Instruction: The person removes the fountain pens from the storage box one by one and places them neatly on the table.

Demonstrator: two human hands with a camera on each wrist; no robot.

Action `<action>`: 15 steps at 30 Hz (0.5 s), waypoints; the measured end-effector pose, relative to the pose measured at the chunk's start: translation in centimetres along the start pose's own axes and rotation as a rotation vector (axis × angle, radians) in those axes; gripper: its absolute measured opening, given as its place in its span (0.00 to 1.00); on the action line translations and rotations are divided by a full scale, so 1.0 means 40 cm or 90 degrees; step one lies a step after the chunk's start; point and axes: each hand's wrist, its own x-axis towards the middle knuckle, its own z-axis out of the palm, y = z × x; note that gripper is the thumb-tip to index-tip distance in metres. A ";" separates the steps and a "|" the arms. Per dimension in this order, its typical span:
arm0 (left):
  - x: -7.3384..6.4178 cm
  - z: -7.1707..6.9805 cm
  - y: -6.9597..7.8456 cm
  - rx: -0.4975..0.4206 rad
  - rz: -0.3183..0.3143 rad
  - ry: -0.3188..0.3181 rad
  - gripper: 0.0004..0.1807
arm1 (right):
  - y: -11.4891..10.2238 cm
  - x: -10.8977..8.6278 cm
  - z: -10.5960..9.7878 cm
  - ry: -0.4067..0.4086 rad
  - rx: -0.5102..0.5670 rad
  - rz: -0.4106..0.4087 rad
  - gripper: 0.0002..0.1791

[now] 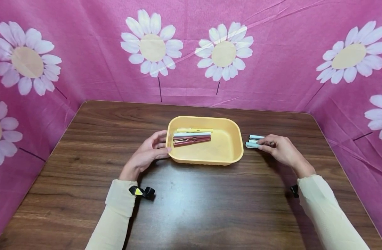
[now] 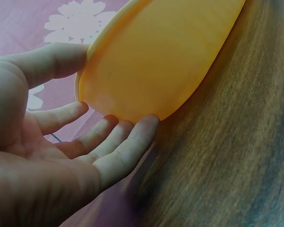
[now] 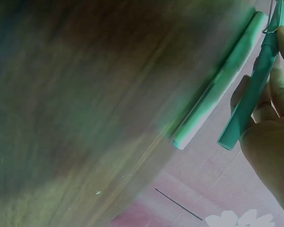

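Observation:
A yellow plastic basin (image 1: 223, 158) stands on the table with pens at its left end. Inside are a yellow pen (image 1: 206, 130), a pale one (image 1: 192, 134) and dark red pens (image 1: 192, 141). My left hand (image 1: 148, 152) touches the basin's left end, its thumb at the rim and its fingertips against the outer wall in the left wrist view. To the right of the basin, my right hand (image 1: 279, 149) pinches a green pen (image 3: 250, 101) with a wire clip between thumb and fingers. Beside it, another light green pen (image 3: 222, 80) lies on the table.
The brown wooden table (image 1: 191, 208) runs back to a pink curtain (image 1: 97, 52) printed with white daisies, which also hangs along both sides. A black strap (image 1: 142, 191) sits at the left wrist.

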 end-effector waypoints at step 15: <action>-0.001 0.000 -0.001 -0.002 0.001 -0.002 0.40 | 0.027 -0.011 0.013 0.018 -0.031 -0.060 0.07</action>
